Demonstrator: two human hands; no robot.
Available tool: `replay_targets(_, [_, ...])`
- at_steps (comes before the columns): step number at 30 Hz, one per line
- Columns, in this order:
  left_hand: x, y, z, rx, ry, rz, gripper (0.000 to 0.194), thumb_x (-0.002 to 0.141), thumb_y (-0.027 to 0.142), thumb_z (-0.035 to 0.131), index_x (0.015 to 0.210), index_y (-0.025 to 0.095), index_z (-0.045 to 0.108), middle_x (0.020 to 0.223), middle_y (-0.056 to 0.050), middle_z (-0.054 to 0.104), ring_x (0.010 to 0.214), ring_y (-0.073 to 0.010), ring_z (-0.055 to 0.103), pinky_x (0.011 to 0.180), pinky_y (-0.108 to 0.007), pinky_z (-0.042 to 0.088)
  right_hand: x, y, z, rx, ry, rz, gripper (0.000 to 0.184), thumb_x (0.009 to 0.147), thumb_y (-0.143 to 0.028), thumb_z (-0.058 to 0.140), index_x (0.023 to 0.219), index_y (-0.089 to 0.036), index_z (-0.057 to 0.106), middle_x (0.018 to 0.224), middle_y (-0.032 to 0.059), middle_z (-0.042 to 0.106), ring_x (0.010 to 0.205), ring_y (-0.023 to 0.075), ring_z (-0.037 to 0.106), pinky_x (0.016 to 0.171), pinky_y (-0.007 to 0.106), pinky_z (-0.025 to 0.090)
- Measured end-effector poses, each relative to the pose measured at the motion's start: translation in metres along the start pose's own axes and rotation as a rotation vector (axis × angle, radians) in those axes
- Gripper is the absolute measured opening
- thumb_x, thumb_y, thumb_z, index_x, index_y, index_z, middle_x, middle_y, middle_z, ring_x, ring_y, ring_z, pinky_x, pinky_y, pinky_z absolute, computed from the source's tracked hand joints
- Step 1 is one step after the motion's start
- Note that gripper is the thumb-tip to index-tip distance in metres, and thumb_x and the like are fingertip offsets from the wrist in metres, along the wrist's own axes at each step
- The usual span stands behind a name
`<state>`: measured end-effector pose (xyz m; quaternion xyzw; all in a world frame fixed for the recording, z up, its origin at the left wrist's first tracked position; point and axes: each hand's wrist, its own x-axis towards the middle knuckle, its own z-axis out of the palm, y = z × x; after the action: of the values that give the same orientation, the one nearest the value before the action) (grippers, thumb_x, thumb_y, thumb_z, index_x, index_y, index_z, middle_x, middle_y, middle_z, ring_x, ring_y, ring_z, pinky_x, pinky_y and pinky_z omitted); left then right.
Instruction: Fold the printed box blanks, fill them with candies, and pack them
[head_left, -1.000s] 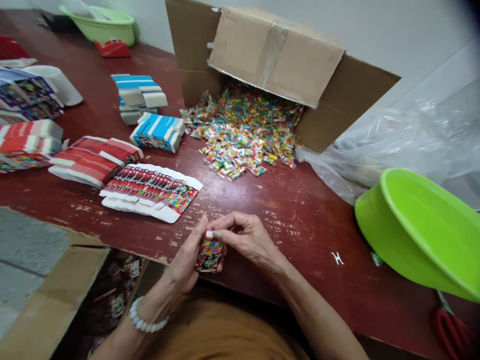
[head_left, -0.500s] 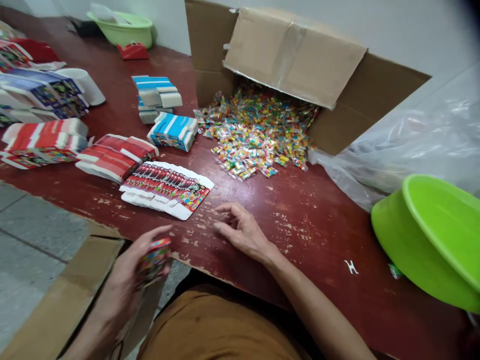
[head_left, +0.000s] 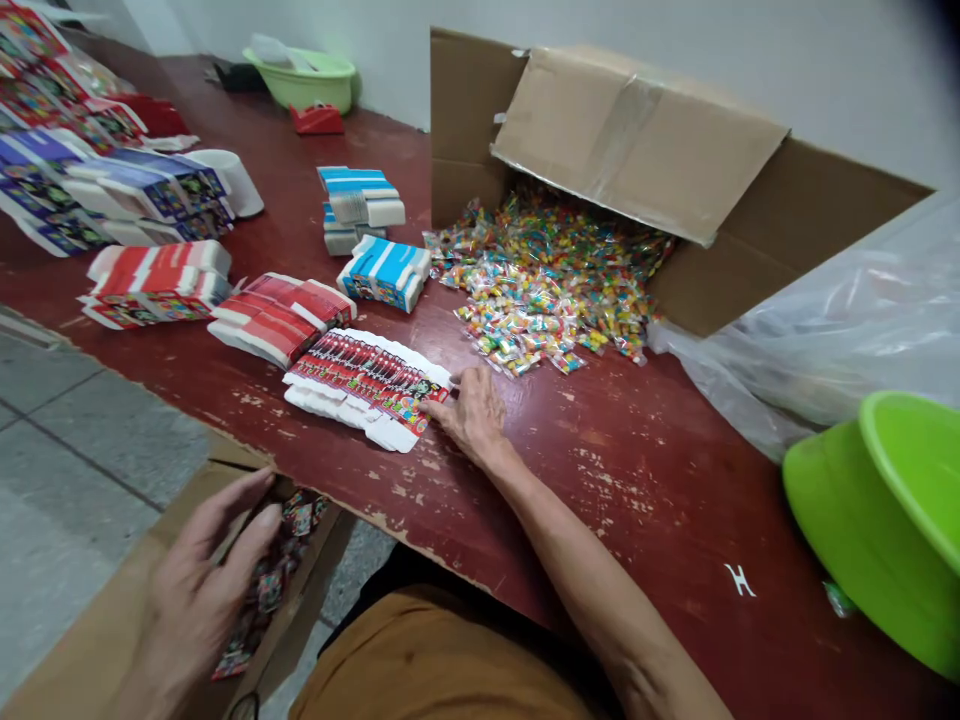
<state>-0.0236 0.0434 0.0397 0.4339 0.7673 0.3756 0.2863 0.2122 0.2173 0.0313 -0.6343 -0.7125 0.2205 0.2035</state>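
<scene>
My left hand [head_left: 199, 580] hangs open, fingers spread, above a cardboard box on the floor [head_left: 112, 610] that holds several small printed packets [head_left: 281, 545]. Nothing is in it. My right hand [head_left: 472, 410] rests on the red table, its fingertips touching the near end of a fanned stack of flat red printed cartons [head_left: 360, 385]. The right fingers are curled onto the top carton's edge. Behind it, a heap of small wrapped candies [head_left: 547, 280] spills from a big cardboard box lying on its side [head_left: 637, 150].
Stacks of flat red cartons [head_left: 281, 315], blue cartons [head_left: 382, 272] and other printed cartons [head_left: 127, 200] lie across the left of the table [head_left: 645, 470]. Green basins [head_left: 885, 520] stand at the right, clear plastic sheeting [head_left: 840, 320] behind them, another basin [head_left: 304, 75] far back.
My left hand carried the small filled carton down over the floor box and now is empty and open. My right hand left the carton and moved forward to the fanned red stack.
</scene>
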Motion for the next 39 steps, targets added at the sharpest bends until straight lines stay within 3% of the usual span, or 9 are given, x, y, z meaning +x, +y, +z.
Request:
replay_targets(4, [0.02,0.053,0.05,-0.053,-0.005,0.262,0.05,0.088,0.049,0.06,0.131,0.023,0.058,0.129,-0.01,0.065,0.112,-0.0285,0.063,0.102,-0.042,0.048,0.0,0.005,0.0,0.055,0.024,0.025,0.041,0.086,-0.044,0.069,0.116,-0.02,0.056,0.114,0.0089,0.058,0.106,0.0245,0.06,0.091,0.04,0.048])
replay_targets(9, [0.047,0.068,0.086,0.24,-0.001,0.523,0.045,0.092,0.038,0.053,0.133,0.02,0.058,0.124,-0.012,0.068,0.111,-0.0289,0.062,0.103,-0.041,0.045,0.005,0.001,-0.01,-0.014,-0.086,-0.025,0.063,0.081,-0.058,0.07,0.128,-0.02,0.052,0.129,0.0156,0.048,0.118,0.0335,0.055,0.094,0.049,0.047])
replay_targets(14, [0.055,0.067,0.097,0.464,0.044,0.627,0.049,0.093,0.035,0.05,0.138,0.015,0.054,0.116,-0.014,0.072,0.104,-0.0313,0.063,0.098,-0.042,0.045,0.005,0.003,-0.006,0.09,-0.003,0.03,0.063,0.072,-0.049,0.08,0.119,-0.018,0.052,0.128,0.0154,0.051,0.117,0.0321,0.055,0.095,0.049,0.047])
replay_targets(20, [0.043,0.084,0.085,0.398,0.1,0.589,0.054,0.088,0.042,0.059,0.134,0.015,0.061,0.121,-0.017,0.07,0.11,-0.0366,0.06,0.101,-0.048,0.043,-0.006,0.024,-0.026,0.744,-0.041,0.113,0.02,0.083,-0.034,0.067,0.092,-0.02,0.057,0.083,-0.0002,0.064,0.077,0.0154,0.062,0.076,0.031,0.052])
replay_targets(22, [0.035,0.094,0.079,0.139,-0.075,0.459,0.056,0.084,0.046,0.066,0.133,0.021,0.062,0.12,-0.014,0.071,0.11,-0.0349,0.062,0.099,-0.046,0.046,-0.018,0.03,-0.046,0.923,-0.138,0.02,0.024,0.081,-0.038,0.07,0.091,-0.019,0.059,0.081,-0.0003,0.066,0.073,0.0135,0.062,0.072,0.027,0.052])
replay_targets(26, [0.013,0.107,0.082,-0.49,-0.904,-0.014,0.059,0.077,0.051,0.074,0.127,0.021,0.064,0.111,-0.012,0.074,0.099,-0.031,0.069,0.085,-0.039,0.054,-0.048,0.03,-0.079,1.161,-0.315,-0.118,0.031,0.076,-0.043,0.079,0.088,-0.02,0.061,0.081,-0.0017,0.067,0.072,0.0115,0.062,0.072,0.026,0.053])
replay_targets(28, [0.002,0.11,0.09,-0.643,-1.153,-0.135,0.053,0.075,0.052,0.076,0.114,0.016,0.071,0.103,-0.014,0.076,0.093,-0.0297,0.071,0.084,-0.037,0.053,-0.059,0.027,-0.085,1.178,-0.358,-0.108,0.032,0.076,-0.045,0.079,0.088,-0.021,0.061,0.08,-0.0023,0.066,0.069,0.0107,0.061,0.068,0.024,0.052])
replay_targets(35, [-0.01,0.112,0.103,-0.747,-1.242,-0.138,0.058,0.058,0.052,0.088,0.101,0.015,0.072,0.08,-0.009,0.076,0.078,-0.0278,0.072,0.076,-0.036,0.053,-0.072,0.025,-0.087,1.271,-0.429,-0.059,0.038,0.076,-0.049,0.079,0.093,-0.022,0.059,0.076,-0.0033,0.061,0.054,0.0076,0.051,0.045,0.018,0.04])
replay_targets(39, [-0.011,0.118,0.1,-0.713,-1.174,-0.1,0.057,0.06,0.05,0.089,0.101,0.016,0.069,0.077,-0.009,0.077,0.075,-0.0271,0.072,0.075,-0.037,0.054,-0.074,0.027,-0.088,1.282,-0.407,-0.104,0.033,0.081,-0.047,0.074,0.097,-0.022,0.061,0.082,-0.0009,0.066,0.064,0.0107,0.06,0.058,0.023,0.05])
